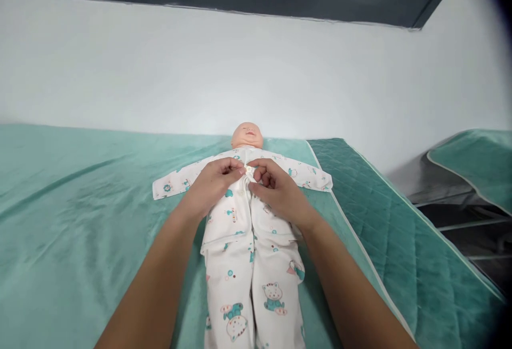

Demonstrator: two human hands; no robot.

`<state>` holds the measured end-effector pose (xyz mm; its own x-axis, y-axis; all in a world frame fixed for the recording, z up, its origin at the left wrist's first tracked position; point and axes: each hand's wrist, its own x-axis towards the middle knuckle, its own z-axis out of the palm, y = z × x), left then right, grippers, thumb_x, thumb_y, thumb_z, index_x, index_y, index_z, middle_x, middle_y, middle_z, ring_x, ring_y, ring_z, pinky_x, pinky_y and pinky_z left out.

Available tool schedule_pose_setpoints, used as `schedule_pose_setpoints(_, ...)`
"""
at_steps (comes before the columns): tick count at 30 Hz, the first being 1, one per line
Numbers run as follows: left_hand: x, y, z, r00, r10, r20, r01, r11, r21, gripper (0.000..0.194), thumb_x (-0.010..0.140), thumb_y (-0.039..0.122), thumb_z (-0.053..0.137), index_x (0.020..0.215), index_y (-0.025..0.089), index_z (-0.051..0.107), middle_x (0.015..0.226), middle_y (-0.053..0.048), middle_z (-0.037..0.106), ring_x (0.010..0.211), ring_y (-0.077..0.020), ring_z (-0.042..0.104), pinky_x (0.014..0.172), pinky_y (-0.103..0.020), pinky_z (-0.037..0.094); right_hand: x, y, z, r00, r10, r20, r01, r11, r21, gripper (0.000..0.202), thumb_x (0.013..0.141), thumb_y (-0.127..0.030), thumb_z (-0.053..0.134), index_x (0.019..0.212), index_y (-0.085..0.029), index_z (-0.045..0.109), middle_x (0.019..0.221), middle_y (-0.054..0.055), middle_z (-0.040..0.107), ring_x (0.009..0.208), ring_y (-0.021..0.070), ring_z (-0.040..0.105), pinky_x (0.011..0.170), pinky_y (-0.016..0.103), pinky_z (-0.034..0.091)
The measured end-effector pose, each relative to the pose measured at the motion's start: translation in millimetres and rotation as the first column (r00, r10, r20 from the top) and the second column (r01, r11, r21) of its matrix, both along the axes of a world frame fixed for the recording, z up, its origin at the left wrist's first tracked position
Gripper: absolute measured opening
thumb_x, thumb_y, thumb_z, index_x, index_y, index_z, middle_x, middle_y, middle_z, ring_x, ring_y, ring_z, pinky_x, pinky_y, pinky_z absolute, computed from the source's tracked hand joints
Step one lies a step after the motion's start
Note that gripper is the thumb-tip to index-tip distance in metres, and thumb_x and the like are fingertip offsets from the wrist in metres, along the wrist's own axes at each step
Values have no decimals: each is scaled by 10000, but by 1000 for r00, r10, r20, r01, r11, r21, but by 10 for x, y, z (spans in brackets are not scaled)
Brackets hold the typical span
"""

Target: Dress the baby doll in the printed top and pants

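Left hand (214, 182) and right hand (280, 186), equally near, pinch the front of the shirt (224, 223); its open edges run lengthwise below the grip, the doll's head (247, 134) beyond.

Small sideways lettering (234, 215) on the white patterned top (220, 227), seemingly one word, too blurred to read
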<state>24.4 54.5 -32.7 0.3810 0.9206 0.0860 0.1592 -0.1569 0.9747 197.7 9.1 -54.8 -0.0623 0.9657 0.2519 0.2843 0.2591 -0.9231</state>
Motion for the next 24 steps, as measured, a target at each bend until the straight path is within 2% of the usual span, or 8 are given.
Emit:
schedule_pose_setpoints(4,-21,13,14,995,62,-78,-60,998,22,196,804,398,664,837,207,696,795,5,616,658,-106,479,573,-235,366,51,-29,19,994,47,-99,-52,997,-55,365,808,-279,612,1173,-291,610,958,-19,541,695,99,458,603,228,433)
schedule_pose_setpoints(8,-23,1,50,987,120,-106,-120,993,8,186,789,377,678,821,194,696,740,9,593,594,-90,430,519,-226,329,49,-32,3,986,29,-162,-37,998,-45,297,818,-318,621,1111,-271,630,901,-27,553,667,92,449,595,231,416)
schedule_pose_setpoints(13,-78,-65,98,992,69,-110,-57,993,104,214,831,412,649,838,201,679,650,28,499,567,-89,396,501,-218,311,108,-80,71,986,-1,-169,3,1000,8,161,870,-362,594,928,-213,613,744,-30,501,639,101,417,572,244,352)
schedule_pose_setpoints(16,-137,-105,126,985,36,-169,-19,994,105,241,843,448,641,864,212,684,596,41,439,551,-92,379,495,-221,306,171,-175,169,998,52,-28,-53,999,-3,165,894,-372,582,854,-213,593,707,-39,488,631,100,412,575,248,337)
schedule_pose_setpoints(18,-162,-115,144,968,-59,-243,78,994,73,250,841,457,645,865,212,689,607,40,432,563,-91,374,498,-221,298,182,-246,217,985,96,147,-89,995,-54,189,890,-383,596,802,-216,577,678,-46,487,615,100,410,563,251,323)
schedule_pose_setpoints(21,-167,-104,163,915,-218,-339,254,965,65,216,813,423,686,848,209,687,684,32,456,625,-94,402,533,-220,319,131,-325,239,913,53,405,-33,998,-57,222,842,-386,662,770,-220,533,678,-50,517,620,110,426,565,262,304)
schedule_pose_setpoints(24,-154,-81,165,877,-259,-405,324,941,98,190,808,386,694,795,198,669,742,26,480,672,-97,421,575,-222,349,68,-368,233,824,-17,567,9,1000,17,277,787,-388,723,812,-221,505,761,-37,559,660,121,446,591,269,290)
